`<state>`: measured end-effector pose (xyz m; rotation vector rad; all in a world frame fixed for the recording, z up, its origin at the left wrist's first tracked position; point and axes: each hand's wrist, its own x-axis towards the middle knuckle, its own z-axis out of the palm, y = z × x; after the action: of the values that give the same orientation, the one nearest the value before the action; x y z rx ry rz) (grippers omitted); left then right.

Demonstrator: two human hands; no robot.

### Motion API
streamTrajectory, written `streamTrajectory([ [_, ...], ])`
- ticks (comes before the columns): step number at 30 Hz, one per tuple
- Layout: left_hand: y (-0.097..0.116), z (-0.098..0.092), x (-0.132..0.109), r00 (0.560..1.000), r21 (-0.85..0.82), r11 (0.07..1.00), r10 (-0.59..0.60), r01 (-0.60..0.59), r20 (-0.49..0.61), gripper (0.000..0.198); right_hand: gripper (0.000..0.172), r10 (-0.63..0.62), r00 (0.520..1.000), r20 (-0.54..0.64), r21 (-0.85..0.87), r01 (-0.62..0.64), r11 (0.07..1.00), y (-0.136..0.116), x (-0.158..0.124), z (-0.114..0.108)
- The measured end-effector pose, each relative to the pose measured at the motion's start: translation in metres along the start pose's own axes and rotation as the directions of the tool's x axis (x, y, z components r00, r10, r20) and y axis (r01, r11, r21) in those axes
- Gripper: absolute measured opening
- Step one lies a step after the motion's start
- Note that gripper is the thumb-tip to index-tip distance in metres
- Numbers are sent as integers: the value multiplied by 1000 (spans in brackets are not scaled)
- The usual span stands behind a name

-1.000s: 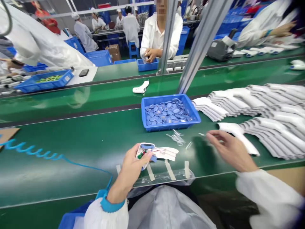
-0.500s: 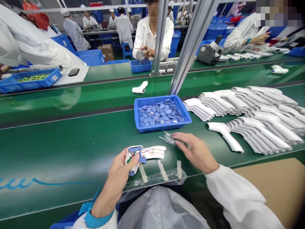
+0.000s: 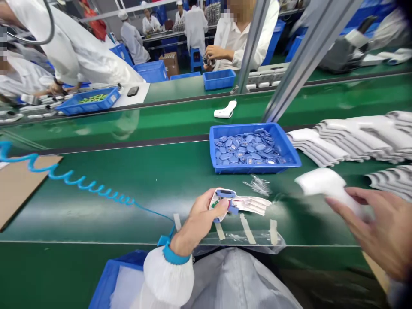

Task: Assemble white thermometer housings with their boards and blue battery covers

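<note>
My left hand (image 3: 202, 219) is shut on an opened white forehead-thermometer shell (image 3: 222, 204), which shows a small circuit board, blue parts and thin wires. A white paper strip or flat part (image 3: 252, 205) extends to its right. My right hand (image 3: 376, 229) is at the lower right, fingers around a white gun-shaped housing (image 3: 328, 184), blurred by motion. Between my hands lies a small pile of clear slivers (image 3: 258, 185), just below a blue tray (image 3: 254, 168) full of blue discs (image 3: 247, 150).
Stacked white housings (image 3: 354, 139) lie to the right on the green conveyor belt (image 3: 122, 219). Tape strips (image 3: 247, 228) hold a clear plastic sheet at the belt's near edge. A blue coiled cord (image 3: 71, 180) runs to my left wrist strap (image 3: 175, 254). A co-worker (image 3: 238, 43) sits opposite.
My right hand has moved right from the clear slivers and taken the single white housing off the belt. The view has swung rightward. My left hand still holds the opened shell.
</note>
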<state>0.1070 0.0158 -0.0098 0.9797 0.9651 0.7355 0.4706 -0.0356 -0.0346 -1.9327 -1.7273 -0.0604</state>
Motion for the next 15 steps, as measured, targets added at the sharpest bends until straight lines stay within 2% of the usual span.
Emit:
streamTrajectory([
  [1,0,0,1,1000,13,1000,2,-2,6,39,44,-79,996,-28,-132,75,988,-28,-5,0],
  [2,1,-1,1,1000,29,999,12,-12,2,40,44,-162,986,31,-171,165,971,-56,-8,0],
  [5,0,-2,0,999,56,998,33,-32,-11,46,28,-470,882,43,-184,469,864,-130,-11,7],
  [7,-2,-3,0,999,29,999,46,-46,13,47,20,-578,814,58,-188,578,794,-160,-10,14],
  [9,-5,-5,-1,997,24,998,64,-65,45,47,18,-603,794,77,-192,605,772,-174,-9,22],
  [11,-9,-7,-1,996,83,992,90,-91,26,42,20,-569,818,92,-173,575,799,-176,-10,29],
  [13,-10,-8,0,993,162,981,113,-109,-14,35,32,-485,866,122,-74,495,866,-172,-10,36],
  [15,-10,-8,-1,989,216,966,148,-142,-14,32,42,-368,897,246,138,343,929,-163,-8,40],
])
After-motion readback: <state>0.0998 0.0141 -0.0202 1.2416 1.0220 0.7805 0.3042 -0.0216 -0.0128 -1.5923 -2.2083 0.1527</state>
